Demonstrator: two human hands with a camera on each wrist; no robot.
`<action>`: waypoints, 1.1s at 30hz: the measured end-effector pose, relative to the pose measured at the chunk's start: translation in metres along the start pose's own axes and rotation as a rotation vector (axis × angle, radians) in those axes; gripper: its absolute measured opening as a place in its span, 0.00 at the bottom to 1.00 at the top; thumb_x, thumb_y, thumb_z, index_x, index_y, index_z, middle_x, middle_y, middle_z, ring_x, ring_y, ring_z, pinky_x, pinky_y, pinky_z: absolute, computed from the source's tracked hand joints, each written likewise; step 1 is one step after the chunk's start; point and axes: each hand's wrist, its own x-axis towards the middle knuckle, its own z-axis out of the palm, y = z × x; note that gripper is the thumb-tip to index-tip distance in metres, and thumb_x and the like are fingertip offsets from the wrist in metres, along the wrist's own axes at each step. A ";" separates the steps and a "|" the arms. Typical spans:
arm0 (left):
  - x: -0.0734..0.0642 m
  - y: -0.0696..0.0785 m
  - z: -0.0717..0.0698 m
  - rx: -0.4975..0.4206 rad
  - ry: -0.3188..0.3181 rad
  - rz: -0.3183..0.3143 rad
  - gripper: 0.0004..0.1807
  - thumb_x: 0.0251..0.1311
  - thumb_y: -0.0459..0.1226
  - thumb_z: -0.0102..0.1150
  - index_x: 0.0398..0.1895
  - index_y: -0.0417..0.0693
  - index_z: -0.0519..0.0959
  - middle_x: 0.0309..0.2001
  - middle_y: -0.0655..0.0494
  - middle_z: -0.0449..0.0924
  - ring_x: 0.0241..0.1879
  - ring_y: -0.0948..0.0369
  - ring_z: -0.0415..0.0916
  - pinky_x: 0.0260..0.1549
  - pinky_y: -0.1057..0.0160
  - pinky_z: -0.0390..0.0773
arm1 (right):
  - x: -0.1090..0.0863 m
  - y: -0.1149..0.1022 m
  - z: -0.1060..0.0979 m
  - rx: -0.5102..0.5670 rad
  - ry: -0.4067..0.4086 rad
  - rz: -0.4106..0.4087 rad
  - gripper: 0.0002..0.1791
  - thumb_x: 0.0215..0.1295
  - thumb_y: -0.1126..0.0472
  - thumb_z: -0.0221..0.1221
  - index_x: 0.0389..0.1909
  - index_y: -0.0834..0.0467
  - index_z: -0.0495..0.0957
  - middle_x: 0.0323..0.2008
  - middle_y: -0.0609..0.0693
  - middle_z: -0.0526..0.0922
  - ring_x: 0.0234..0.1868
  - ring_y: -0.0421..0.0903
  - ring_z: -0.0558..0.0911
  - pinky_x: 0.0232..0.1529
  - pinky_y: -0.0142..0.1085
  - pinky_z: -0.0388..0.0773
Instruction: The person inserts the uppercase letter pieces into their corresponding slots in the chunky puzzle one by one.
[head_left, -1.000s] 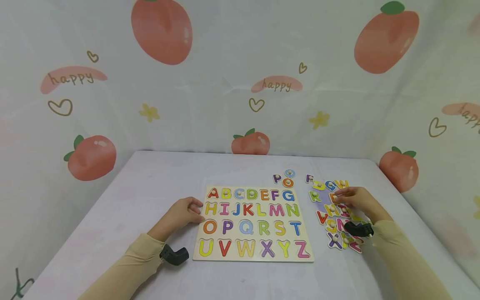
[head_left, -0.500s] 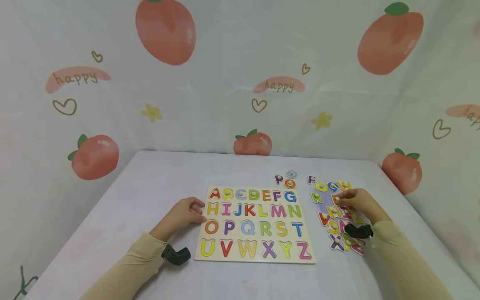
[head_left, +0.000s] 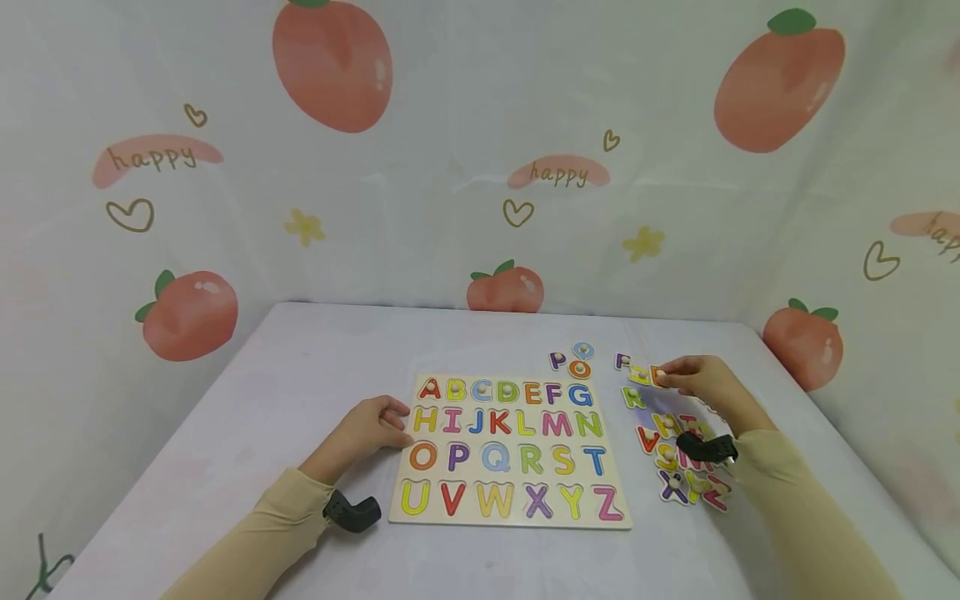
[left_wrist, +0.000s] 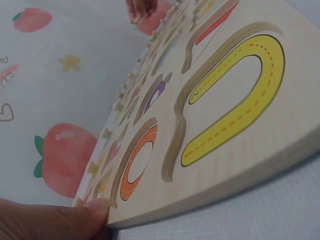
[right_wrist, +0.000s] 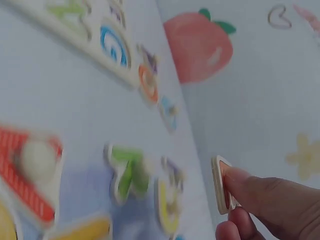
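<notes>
A wooden alphabet puzzle board (head_left: 510,523) lies flat on the table, with knobbed pieces A, B, C and D seated at the start of its top row. At the board's left edge rests my left hand (head_left: 363,433); the left wrist view has its thumb (left_wrist: 60,220) touching that edge. Above the loose pieces on the right, my right hand (head_left: 705,383) pinches an orange letter puzzle piece (right_wrist: 220,185) between thumb and fingers. The fingers partly cover its letter. Below it lie a green R (head_left: 633,397), a red V (head_left: 647,438) and a purple X (head_left: 673,486).
Pieces P (head_left: 557,361), O (head_left: 579,369) and a light-blue Q (head_left: 582,350) lie behind the board's far right corner. A purple F (head_left: 622,362) sits nearer the right hand. A patterned cloth (head_left: 420,217) stands behind the table.
My right hand has lifted the orange letter piece from the pile and moved it up and slightly left in the head view. My left hand stays at the board's edge.
</notes>
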 end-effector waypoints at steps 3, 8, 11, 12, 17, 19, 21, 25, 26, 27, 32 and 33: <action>-0.001 0.001 0.000 0.003 0.006 -0.006 0.24 0.46 0.33 0.71 0.49 0.38 0.76 0.34 0.51 0.78 0.32 0.59 0.73 0.31 0.64 0.72 | 0.001 -0.022 0.010 0.002 -0.019 -0.055 0.26 0.63 0.48 0.62 0.52 0.65 0.76 0.49 0.59 0.81 0.47 0.53 0.77 0.50 0.46 0.73; -0.001 0.002 -0.001 0.002 0.006 -0.011 0.25 0.46 0.33 0.72 0.50 0.39 0.76 0.35 0.51 0.78 0.33 0.59 0.73 0.33 0.63 0.72 | 0.004 -0.055 0.034 -0.006 -0.031 -0.119 0.23 0.63 0.51 0.63 0.50 0.64 0.78 0.49 0.59 0.79 0.45 0.52 0.78 0.50 0.46 0.74; 0.000 0.002 0.000 0.007 0.004 -0.005 0.25 0.46 0.33 0.72 0.50 0.39 0.76 0.35 0.51 0.77 0.33 0.58 0.73 0.33 0.63 0.72 | 0.008 -0.069 0.050 0.007 -0.033 -0.153 0.20 0.63 0.52 0.63 0.49 0.63 0.78 0.46 0.58 0.80 0.44 0.50 0.78 0.50 0.44 0.76; 0.000 0.003 0.000 0.005 0.006 -0.005 0.25 0.46 0.33 0.72 0.50 0.39 0.76 0.35 0.51 0.77 0.33 0.58 0.73 0.33 0.63 0.72 | 0.010 -0.073 0.056 0.011 -0.032 -0.163 0.20 0.63 0.52 0.63 0.49 0.63 0.79 0.45 0.57 0.80 0.44 0.50 0.78 0.49 0.43 0.76; 0.001 0.002 0.000 0.004 0.008 0.007 0.24 0.46 0.33 0.72 0.49 0.38 0.76 0.34 0.51 0.77 0.32 0.59 0.73 0.33 0.64 0.72 | 0.014 -0.089 0.083 0.037 -0.045 -0.184 0.17 0.63 0.55 0.63 0.46 0.62 0.80 0.42 0.56 0.80 0.42 0.49 0.77 0.46 0.42 0.77; 0.001 0.003 0.000 -0.003 0.008 0.003 0.24 0.46 0.32 0.72 0.49 0.38 0.76 0.34 0.51 0.77 0.32 0.59 0.73 0.32 0.64 0.72 | 0.016 -0.093 0.092 0.040 -0.052 -0.175 0.16 0.62 0.55 0.64 0.45 0.62 0.80 0.41 0.55 0.80 0.41 0.48 0.77 0.44 0.40 0.76; 0.001 0.003 0.001 -0.008 0.007 -0.002 0.24 0.46 0.32 0.72 0.49 0.38 0.76 0.33 0.51 0.77 0.31 0.59 0.73 0.32 0.64 0.72 | 0.017 -0.096 0.101 0.038 -0.062 -0.167 0.15 0.61 0.55 0.65 0.44 0.61 0.80 0.40 0.54 0.80 0.39 0.48 0.77 0.42 0.40 0.76; 0.001 0.004 0.001 -0.011 0.007 -0.011 0.24 0.46 0.32 0.72 0.49 0.38 0.76 0.34 0.51 0.77 0.31 0.59 0.73 0.32 0.64 0.72 | 0.018 -0.098 0.115 0.035 -0.085 -0.165 0.13 0.61 0.56 0.65 0.41 0.60 0.80 0.39 0.53 0.79 0.36 0.46 0.77 0.39 0.38 0.75; 0.000 0.004 0.001 -0.011 0.007 -0.012 0.24 0.46 0.32 0.72 0.49 0.38 0.76 0.34 0.51 0.77 0.32 0.59 0.73 0.32 0.64 0.72 | 0.018 -0.099 0.118 0.040 -0.088 -0.170 0.12 0.61 0.57 0.65 0.40 0.60 0.81 0.39 0.53 0.80 0.36 0.46 0.78 0.38 0.37 0.76; 0.000 0.003 0.001 -0.006 0.008 -0.012 0.24 0.46 0.32 0.72 0.50 0.38 0.76 0.34 0.51 0.77 0.32 0.59 0.73 0.32 0.64 0.72 | 0.018 -0.099 0.120 0.039 -0.088 -0.174 0.11 0.61 0.57 0.65 0.40 0.59 0.81 0.39 0.53 0.80 0.35 0.46 0.78 0.38 0.37 0.76; 0.000 0.002 0.001 0.000 0.014 -0.015 0.24 0.46 0.32 0.71 0.49 0.39 0.76 0.34 0.51 0.77 0.32 0.59 0.73 0.33 0.64 0.72 | 0.020 -0.100 0.132 -0.002 -0.068 -0.184 0.09 0.61 0.58 0.65 0.38 0.58 0.82 0.37 0.52 0.79 0.35 0.45 0.76 0.35 0.33 0.72; 0.000 0.002 0.001 0.000 0.014 -0.015 0.24 0.46 0.32 0.71 0.49 0.38 0.76 0.34 0.51 0.77 0.32 0.59 0.73 0.33 0.64 0.72 | 0.020 -0.101 0.134 -0.011 -0.065 -0.183 0.09 0.61 0.58 0.65 0.38 0.58 0.82 0.37 0.52 0.79 0.35 0.45 0.75 0.34 0.33 0.71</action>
